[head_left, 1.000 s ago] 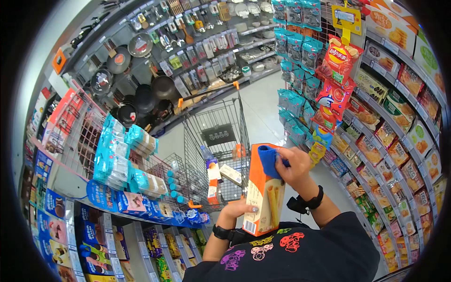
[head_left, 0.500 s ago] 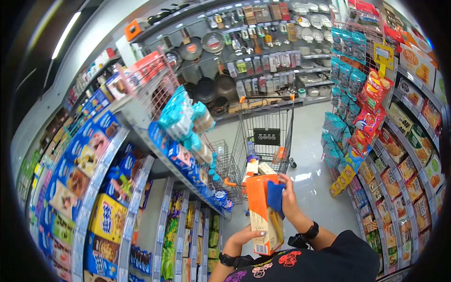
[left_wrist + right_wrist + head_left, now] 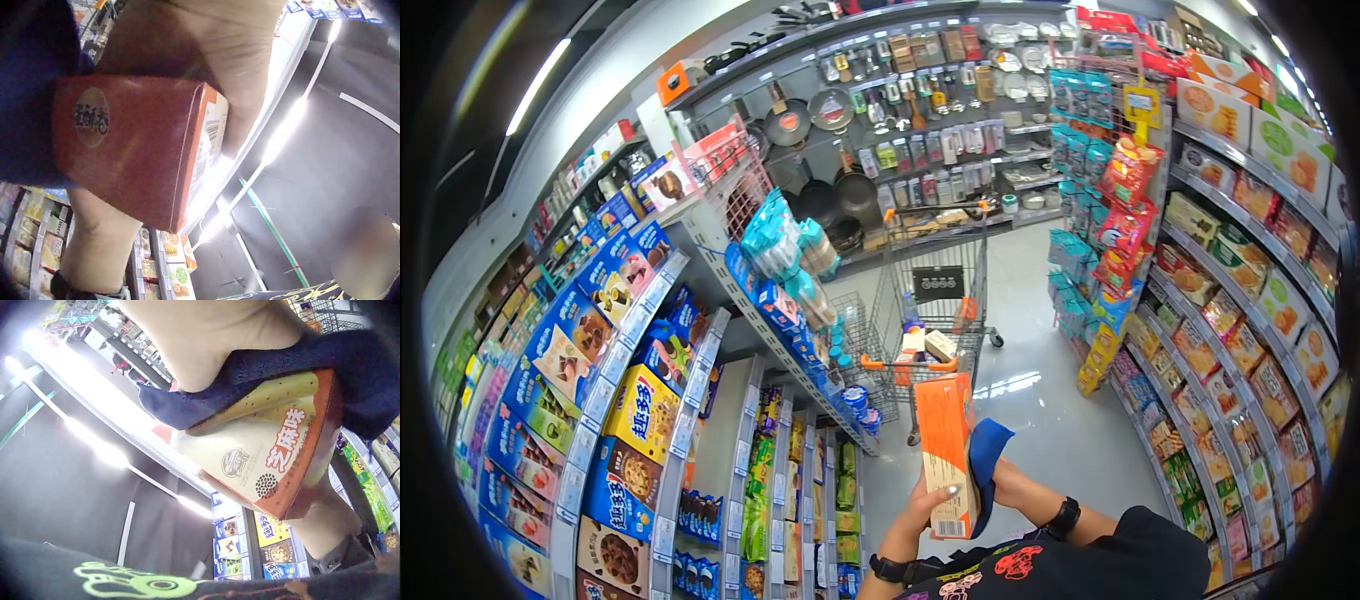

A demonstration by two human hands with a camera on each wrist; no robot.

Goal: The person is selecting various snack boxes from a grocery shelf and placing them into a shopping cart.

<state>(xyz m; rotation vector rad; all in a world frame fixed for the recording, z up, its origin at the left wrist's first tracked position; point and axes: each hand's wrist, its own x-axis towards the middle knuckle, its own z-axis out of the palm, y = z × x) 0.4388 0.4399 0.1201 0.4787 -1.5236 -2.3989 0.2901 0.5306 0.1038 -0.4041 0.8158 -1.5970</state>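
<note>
Orange snack box [image 3: 945, 430] is gripped by the left hand [image 3: 918, 507], its long axis running forward from it toward a shopping cart [image 3: 938, 284] — a blue cloth [image 3: 989, 445] lies between box and right hand [image 3: 1010, 482], whose finger curl cannot be told.

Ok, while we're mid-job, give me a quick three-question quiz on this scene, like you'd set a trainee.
1. Which hand presses the blue cloth against the orange box?
2. True or false: the shopping cart has nothing in it.
3. Fill in: beyond the shopping cart, dark frying ____ hang on display.

Key:
1. The right hand.
2. False; a pale box, among other goods, lies in it.
3. Pans.
</note>
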